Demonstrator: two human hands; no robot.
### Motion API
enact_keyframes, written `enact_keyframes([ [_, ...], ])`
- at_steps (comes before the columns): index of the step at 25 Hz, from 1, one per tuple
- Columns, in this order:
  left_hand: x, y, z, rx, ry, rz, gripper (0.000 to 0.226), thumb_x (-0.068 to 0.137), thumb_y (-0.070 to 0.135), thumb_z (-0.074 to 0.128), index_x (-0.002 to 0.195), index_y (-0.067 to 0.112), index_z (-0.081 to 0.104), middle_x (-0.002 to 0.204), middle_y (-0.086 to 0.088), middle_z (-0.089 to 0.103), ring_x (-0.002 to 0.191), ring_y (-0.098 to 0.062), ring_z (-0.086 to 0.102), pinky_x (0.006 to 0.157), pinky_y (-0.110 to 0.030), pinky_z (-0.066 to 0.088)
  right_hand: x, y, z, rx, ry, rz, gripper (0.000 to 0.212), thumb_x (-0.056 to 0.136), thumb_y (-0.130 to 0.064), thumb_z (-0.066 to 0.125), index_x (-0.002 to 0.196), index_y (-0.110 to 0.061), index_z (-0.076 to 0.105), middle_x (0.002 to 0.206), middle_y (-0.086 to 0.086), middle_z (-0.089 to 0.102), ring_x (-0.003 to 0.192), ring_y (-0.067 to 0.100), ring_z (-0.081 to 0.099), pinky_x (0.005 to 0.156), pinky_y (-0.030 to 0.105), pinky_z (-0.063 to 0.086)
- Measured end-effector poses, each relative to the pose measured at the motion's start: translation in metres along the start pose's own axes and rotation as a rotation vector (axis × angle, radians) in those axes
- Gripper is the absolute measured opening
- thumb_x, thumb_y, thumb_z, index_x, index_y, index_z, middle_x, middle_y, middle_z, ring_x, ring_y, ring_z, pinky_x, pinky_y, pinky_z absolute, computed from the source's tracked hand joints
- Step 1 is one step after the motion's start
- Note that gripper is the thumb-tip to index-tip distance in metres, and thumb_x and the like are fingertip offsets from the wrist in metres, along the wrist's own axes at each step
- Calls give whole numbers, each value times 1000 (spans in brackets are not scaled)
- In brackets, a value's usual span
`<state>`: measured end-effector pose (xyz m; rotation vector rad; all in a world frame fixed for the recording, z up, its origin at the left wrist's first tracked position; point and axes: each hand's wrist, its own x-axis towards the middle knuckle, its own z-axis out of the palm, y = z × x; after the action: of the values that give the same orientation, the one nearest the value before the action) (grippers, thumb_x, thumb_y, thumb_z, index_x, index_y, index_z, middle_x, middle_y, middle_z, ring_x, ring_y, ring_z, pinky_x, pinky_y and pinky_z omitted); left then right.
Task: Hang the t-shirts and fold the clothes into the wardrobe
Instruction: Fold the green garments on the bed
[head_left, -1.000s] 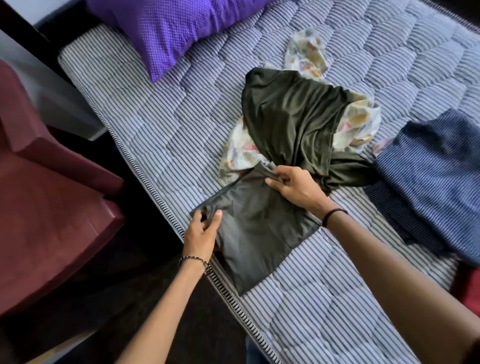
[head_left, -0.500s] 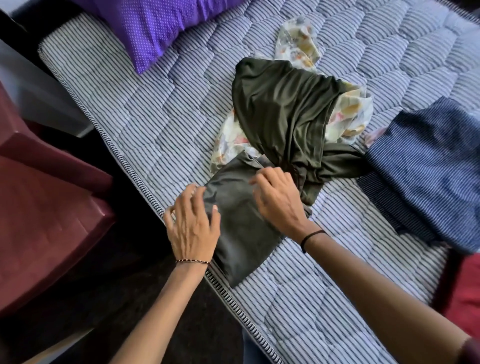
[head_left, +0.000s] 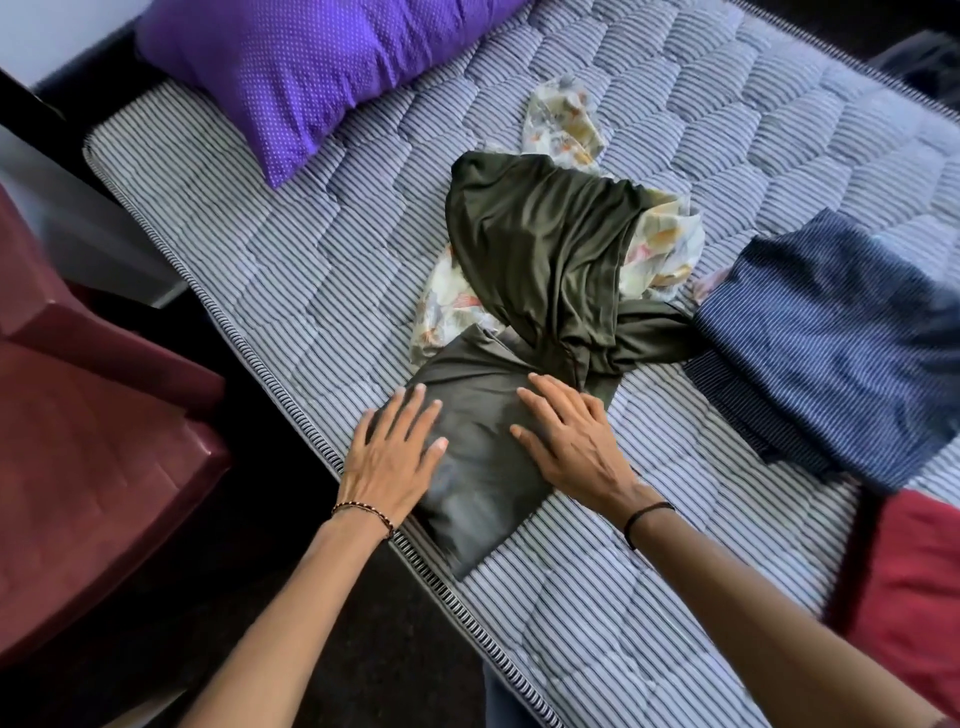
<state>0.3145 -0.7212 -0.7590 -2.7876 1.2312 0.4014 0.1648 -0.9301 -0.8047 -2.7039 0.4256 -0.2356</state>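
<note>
Covering most of the view, the mattress (head_left: 291, 270) carries all the clothes. On its right lies a blue pile (head_left: 831, 338). In the middle a green shirt (head_left: 545, 260) is crumpled over a floral cloth (head_left: 665, 244), and both are unfolded. At the near edge the grey garment (head_left: 478, 467) is folded into a packet. The left hand (head_left: 395, 457) and right hand (head_left: 571, 441) press flat on it, fingers straight, gripping nothing. I judge that one piece is nearly folded and most work remains. No wardrobe is in view.
</note>
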Motion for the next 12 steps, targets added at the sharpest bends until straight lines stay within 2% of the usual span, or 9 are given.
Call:
enact_keyframes([
  [3, 10, -6, -14, -184, -72, -229, 70, 98, 57, 34, 152, 12, 31, 156, -10, 34, 145, -26, 29, 117, -41, 22, -21, 3, -18, 13, 132, 114, 41, 99, -40, 59, 126, -11, 59, 129, 7, 60, 115, 27, 56, 92, 38, 41],
  [6, 21, -3, -20, -198, -103, -250, 72, 94, 57, 49, 141, 3, 40, 139, -18, 47, 131, -33, 41, 109, -42, 33, -47, 9, -25, 31, 219, 318, 39, 100, -39, 61, 119, -5, 58, 112, 11, 58, 100, 27, 54, 86, 42, 50],
  [9, 38, -4, -25, -192, -123, -298, 75, 88, 65, 53, 128, 3, 48, 131, -20, 53, 124, -36, 47, 104, -44, 37, -64, 8, -33, 288, 189, 588, 39, 98, -46, 64, 110, -10, 56, 97, 4, 57, 88, 21, 55, 79, 42, 54],
  [12, 55, -8, -27, -284, -231, -382, 84, 79, 73, 58, 123, 2, 48, 128, -22, 58, 122, -38, 53, 99, -45, 43, -59, 1, -44, 553, 132, 801, 43, 91, -56, 69, 97, -15, 64, 84, -6, 67, 80, 9, 65, 78, 35, 58],
])
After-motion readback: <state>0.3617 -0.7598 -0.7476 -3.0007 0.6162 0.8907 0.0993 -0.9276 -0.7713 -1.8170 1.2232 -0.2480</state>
